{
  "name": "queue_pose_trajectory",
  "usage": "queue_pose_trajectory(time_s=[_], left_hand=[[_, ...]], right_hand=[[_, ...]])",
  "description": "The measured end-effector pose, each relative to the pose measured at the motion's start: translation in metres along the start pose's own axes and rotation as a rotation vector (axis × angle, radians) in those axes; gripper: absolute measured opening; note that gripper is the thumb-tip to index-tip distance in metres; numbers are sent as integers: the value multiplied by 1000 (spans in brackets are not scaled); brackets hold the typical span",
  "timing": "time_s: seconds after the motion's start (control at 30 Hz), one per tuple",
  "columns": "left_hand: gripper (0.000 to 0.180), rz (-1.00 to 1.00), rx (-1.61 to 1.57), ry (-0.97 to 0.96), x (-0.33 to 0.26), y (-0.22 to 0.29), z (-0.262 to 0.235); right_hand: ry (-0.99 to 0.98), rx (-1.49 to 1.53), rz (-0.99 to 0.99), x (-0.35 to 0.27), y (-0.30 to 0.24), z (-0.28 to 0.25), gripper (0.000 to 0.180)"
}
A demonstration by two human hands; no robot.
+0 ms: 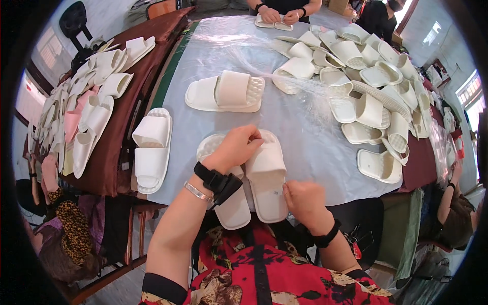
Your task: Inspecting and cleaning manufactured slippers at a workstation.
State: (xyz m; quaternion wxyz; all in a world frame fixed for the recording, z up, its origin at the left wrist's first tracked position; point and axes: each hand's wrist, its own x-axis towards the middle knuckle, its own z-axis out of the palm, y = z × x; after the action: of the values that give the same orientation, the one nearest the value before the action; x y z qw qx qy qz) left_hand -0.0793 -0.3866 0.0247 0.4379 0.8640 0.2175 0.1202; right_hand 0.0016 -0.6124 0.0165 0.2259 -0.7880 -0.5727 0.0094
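A pair of cream slippers lies side by side at the table's front edge, heels overhanging toward me. My left hand [238, 146] reaches across the left slipper [233, 211], its bent fingers closed at the toe edge of the right slipper [267, 165]. My wrist and a black strapped device hide much of the left slipper's band. On the other side, my right hand [307, 201] is closed, with thumb and fingers pinching the right slipper's outer edge near its middle. Two overlapped slippers [226, 91] lie beyond my hands, and another overlapped pair [152, 150] is to the left.
A large heap of cream slippers [366, 76] covers the right of the plastic-covered table [213, 51]. Clear plastic film [310, 101] lies beside it. More slippers [101, 66] fill a brown-covered table at left. Across the table, a person's hands [282, 18] hold slippers; other people sit at both sides.
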Motion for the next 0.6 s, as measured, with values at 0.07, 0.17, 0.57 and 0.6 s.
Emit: queue_pose_trajectory(time_s=[0.07, 0.17, 0.57, 0.6], left_hand=[[19, 18, 28, -1, 0, 0, 5], [21, 7, -7, -100, -5, 3, 12], [23, -380, -590, -507, 10, -10, 14], [22, -425, -694, -529, 11, -11, 14]], right_hand=[[-82, -40, 14, -1, 2, 5, 17], [-49, -34, 44, 6, -4, 9, 19], [129, 184, 126, 18, 12, 38, 21], [155, 191, 130, 19, 13, 39, 21]])
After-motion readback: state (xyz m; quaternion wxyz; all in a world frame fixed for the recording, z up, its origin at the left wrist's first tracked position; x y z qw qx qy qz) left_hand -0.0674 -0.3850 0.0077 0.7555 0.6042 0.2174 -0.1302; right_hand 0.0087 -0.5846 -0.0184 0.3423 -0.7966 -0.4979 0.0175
